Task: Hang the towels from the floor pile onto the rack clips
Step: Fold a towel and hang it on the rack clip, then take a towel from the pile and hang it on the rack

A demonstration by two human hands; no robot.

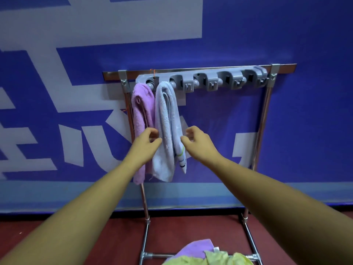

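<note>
Our left hand (146, 145) and right hand (198, 143) flank the pale towel (166, 121), fingers loosely curled, gripping nothing | purple towel (142, 115) hangs beyond the left | clips (200, 80) above both | pile (206, 255) below them

i count two towels on one rack (264, 115): one hanging purple towel (142, 115) and one pale blue towel (166, 111). the floor pile shows one folded purple towel (198, 247) and yellow-green towels (219, 258) i can't count apart. two hands, my left hand (145, 144) and right hand (198, 142).
</note>
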